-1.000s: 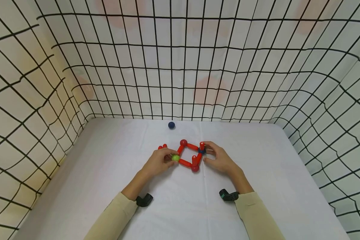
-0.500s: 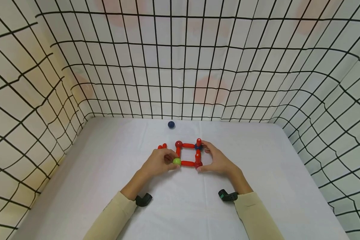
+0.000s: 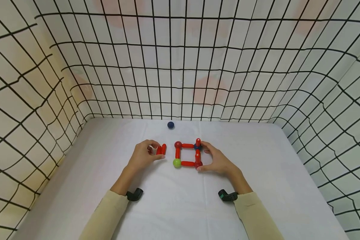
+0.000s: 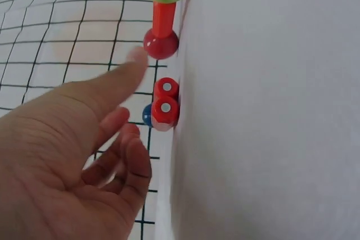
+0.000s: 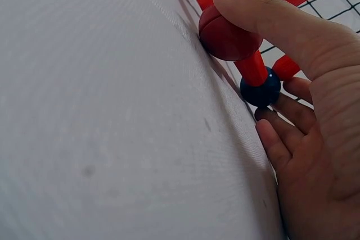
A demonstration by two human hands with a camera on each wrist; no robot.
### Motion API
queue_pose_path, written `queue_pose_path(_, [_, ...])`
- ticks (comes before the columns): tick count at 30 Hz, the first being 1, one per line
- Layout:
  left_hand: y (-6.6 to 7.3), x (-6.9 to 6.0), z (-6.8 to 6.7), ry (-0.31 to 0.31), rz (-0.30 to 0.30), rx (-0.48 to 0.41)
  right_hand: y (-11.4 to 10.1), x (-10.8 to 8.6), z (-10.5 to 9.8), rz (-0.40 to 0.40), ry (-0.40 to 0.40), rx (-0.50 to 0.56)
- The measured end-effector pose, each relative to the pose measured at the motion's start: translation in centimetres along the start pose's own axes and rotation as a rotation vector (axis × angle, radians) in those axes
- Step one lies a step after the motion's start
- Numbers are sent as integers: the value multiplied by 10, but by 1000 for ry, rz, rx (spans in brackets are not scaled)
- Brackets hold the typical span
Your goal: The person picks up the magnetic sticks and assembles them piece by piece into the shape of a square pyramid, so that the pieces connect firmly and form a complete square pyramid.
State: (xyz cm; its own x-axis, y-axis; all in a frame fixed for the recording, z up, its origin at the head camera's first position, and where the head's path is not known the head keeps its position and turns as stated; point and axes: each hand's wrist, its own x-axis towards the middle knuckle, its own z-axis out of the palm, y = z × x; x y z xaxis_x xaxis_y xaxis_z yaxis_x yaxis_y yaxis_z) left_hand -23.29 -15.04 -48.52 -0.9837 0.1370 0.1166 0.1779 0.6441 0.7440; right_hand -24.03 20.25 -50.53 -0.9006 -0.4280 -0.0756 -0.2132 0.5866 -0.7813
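Observation:
A flat square of red magnetic rods and balls lies on the white cloth. Its corners are a green ball, two red balls and a dark blue ball; upright rods rise from the two right corners. My right hand holds this side, thumb on the near red ball, fingertips against the blue one. Left of the square, my left hand spreads thumb and fingers around two loose red magnetic rods. The left wrist view shows a gap between these fingers and the rods.
A loose dark blue ball lies near the far edge of the white-covered table. Black wire mesh stands at the back and along both sides.
The skewed frame has been straightened into a square. My right thumb has come onto the near red ball. My left hand has let go of the green ball and moved left to the loose rods.

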Motion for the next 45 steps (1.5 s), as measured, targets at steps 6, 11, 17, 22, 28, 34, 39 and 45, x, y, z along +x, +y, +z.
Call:
queue_pose_path(6, [-8, 1, -2, -18, 3, 30, 2, 0, 1, -7, 7, -2])
queue_pose_path(11, [-12, 2, -3, -43, -27, 54, 4, 1, 2, -1, 12, -6])
queue_pose_path(17, [-12, 2, -3, -31, -48, 56, 4, 0, 2, -1, 16, -5])
queue_pose_path(22, [-10, 1, -2, -23, -59, 48, 3, 0, 2, 10, 14, -10])
queue_pose_path(28, [-10, 3, -4, -7, -65, 33, 4, 1, 2, 4, 17, -11])
queue_pose_path(34, [-2, 2, -7, -64, -35, -146, 3, 1, 2, 15, 13, -14])
queue_pose_path(39, [12, 0, 1, -202, 19, -347, 1, 0, 2, 18, 11, -12])
queue_pose_path(45, [23, -2, 18, -265, 120, -356, 2, 0, 3, 17, 11, -6])
